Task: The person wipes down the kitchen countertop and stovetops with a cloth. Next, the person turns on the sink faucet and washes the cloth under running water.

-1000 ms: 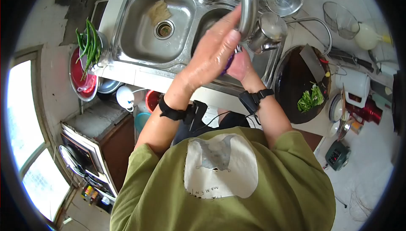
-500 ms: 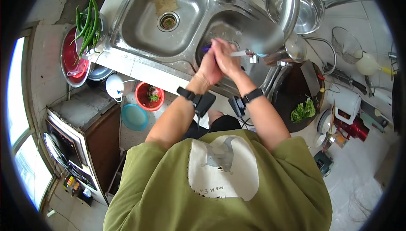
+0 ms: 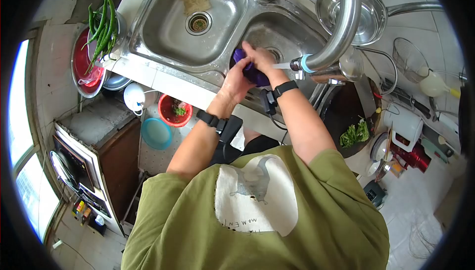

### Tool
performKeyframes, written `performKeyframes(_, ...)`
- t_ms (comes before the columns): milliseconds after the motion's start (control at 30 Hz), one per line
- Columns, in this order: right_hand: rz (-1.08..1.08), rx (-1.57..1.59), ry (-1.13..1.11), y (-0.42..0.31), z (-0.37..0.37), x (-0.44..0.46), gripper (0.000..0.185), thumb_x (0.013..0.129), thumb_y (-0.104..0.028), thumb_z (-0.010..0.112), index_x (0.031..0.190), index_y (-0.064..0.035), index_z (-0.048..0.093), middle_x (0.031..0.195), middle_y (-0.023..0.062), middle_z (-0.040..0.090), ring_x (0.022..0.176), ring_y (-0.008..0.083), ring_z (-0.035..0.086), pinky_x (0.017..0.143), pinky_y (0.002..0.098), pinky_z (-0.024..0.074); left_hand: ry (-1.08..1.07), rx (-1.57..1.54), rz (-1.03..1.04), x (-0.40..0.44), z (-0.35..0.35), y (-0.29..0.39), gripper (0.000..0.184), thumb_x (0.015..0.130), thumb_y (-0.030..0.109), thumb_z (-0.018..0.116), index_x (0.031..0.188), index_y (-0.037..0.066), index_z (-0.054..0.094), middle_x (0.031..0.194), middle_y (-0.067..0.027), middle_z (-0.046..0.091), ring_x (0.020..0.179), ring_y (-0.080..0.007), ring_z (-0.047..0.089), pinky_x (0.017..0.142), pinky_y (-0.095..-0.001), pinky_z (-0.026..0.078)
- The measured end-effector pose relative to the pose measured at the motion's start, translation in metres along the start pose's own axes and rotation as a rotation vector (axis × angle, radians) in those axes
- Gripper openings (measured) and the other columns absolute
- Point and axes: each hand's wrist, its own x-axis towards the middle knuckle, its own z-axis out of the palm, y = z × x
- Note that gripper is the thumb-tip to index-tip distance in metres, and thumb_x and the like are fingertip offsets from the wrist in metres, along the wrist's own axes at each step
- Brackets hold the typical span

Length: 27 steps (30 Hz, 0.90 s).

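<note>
Over the right sink basin [image 3: 297, 30], both hands grip a dark purple eggplant-like or cloth item [image 3: 253, 73], whose exact kind I cannot make out. My left hand [image 3: 236, 79] is wrapped round its near left side. On its far right side, the fingers of my right hand [image 3: 261, 60] are closed round it. Water runs from the faucet [image 3: 349, 18] past my right hand. Both hands look wet, and a black device is strapped to each wrist.
A beige sponge-like piece [image 3: 196, 0] lies in the left basin [image 3: 170, 37]. Green chillies [image 3: 103, 35] stand in a container at the left. Right of the sink are a steel pot [image 3: 368, 18], a round board [image 3: 334, 116] with chopped greens [image 3: 354, 132], and a knife.
The hands have come down from near the faucet into the right basin. They now hold the purple item, which shows more clearly. The faucet spout appears farther right in view.
</note>
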Motion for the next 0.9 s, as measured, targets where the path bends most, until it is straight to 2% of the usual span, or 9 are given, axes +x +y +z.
performKeyframes(100,-0.147,0.784,0.019,0.023,0.015,-0.013,0.083,0.101,-0.072,0.039,0.135,-0.0024,0.065,0.127,0.0148,0.072,0.113,0.0302,0.069,0.106,0.0405,0.0489,0.010,0.040,-0.020,-0.008,0.005,0.007,0.041,0.104,0.034,0.052,0.137,0.009,0.059,0.130,-0.0093,0.068,0.121,-0.0276,0.064,0.106,-0.0542,0.047)
performKeyframes(133,0.014,1.012,-0.228,0.034,0.007,-0.019,0.082,0.098,-0.072,0.049,0.137,-0.0014,0.063,0.124,0.0082,0.072,0.113,0.0235,0.068,0.105,0.0347,0.0494,-0.028,-0.017,-0.051,-0.008,0.003,0.009,0.042,0.104,0.036,0.052,0.136,0.010,0.059,0.130,-0.0092,0.068,0.120,-0.0280,0.064,0.106,-0.0552,0.047)
performKeyframes(233,0.036,1.115,-0.228,0.054,0.009,-0.027,0.076,0.095,-0.065,0.063,0.135,-0.0012,0.064,0.121,0.0076,0.072,0.113,0.0231,0.068,0.101,0.0318,0.0520,-0.011,-0.053,-0.111,0.009,-0.004,0.000,0.044,0.104,0.040,0.052,0.137,0.011,0.058,0.133,-0.0093,0.066,0.123,-0.0291,0.062,0.108,-0.0586,0.044)
performKeyframes(300,-0.055,1.069,0.226,0.100,0.045,0.024,0.059,0.093,-0.054,0.073,0.122,-0.0021,0.069,0.108,0.0083,0.074,0.096,0.0235,0.071,0.088,0.0364,0.0560,0.051,-0.032,-0.128,0.016,0.002,-0.004,0.046,0.104,0.044,0.051,0.137,0.012,0.058,0.136,-0.0094,0.065,0.127,-0.0297,0.060,0.111,-0.0610,0.040)
performKeyframes(367,-0.309,0.488,0.600,0.095,0.040,0.016,0.048,0.093,-0.047,0.071,0.110,-0.0013,0.068,0.096,0.0124,0.073,0.083,0.0250,0.069,0.077,0.0431,0.0539,0.273,0.044,-0.124,0.018,0.018,-0.011,0.052,0.104,0.051,0.049,0.139,0.013,0.057,0.142,-0.0100,0.061,0.133,-0.0309,0.054,0.115,-0.0645,0.032)
performKeyframes(400,-0.238,0.411,0.586,0.056,0.027,-0.028,0.041,0.094,-0.039,0.069,0.103,0.0002,0.064,0.088,0.0162,0.069,0.078,0.0283,0.065,0.073,0.0464,0.0500,0.219,-0.017,-0.151,0.022,0.019,-0.014,0.058,0.103,0.058,0.047,0.139,0.014,0.057,0.145,-0.0103,0.058,0.136,-0.0311,0.050,0.116,-0.0678,0.024)
performKeyframes(500,-0.307,0.251,0.585,0.024,0.043,-0.076,0.041,0.095,-0.045,0.068,0.095,-0.0039,0.064,0.090,0.0219,0.069,0.083,0.0424,0.066,0.074,0.0479,0.0507,-0.043,-0.141,-0.055,0.104,-0.049,-0.045,0.045,0.105,0.052,0.051,0.107,0.010,0.068,0.107,-0.0113,0.071,0.098,-0.0283,0.067,0.091,-0.0476,0.054)
performKeyframes(567,-0.348,0.307,0.543,0.012,0.046,-0.103,0.044,0.096,-0.049,0.065,0.090,-0.0054,0.064,0.089,0.0235,0.068,0.087,0.0466,0.064,0.073,0.0504,0.0500,-0.013,-0.103,-0.100,0.098,-0.045,-0.029,0.022,0.105,0.031,0.056,0.099,0.011,0.061,0.085,-0.0038,0.062,0.072,-0.0215,0.059,0.068,-0.0391,0.052)
performKeyframes(900,-0.532,-0.014,0.819,0.033,0.037,-0.080,0.029,0.095,-0.031,0.070,0.079,-0.0073,0.069,0.078,0.0160,0.066,0.070,0.0401,0.064,0.061,0.0514,0.0510,-0.109,-0.129,0.026,0.086,-0.018,-0.052,0.032,0.107,0.032,0.048,0.103,0.007,0.067,0.096,-0.0115,0.070,0.088,-0.0273,0.066,0.080,-0.0442,0.055)
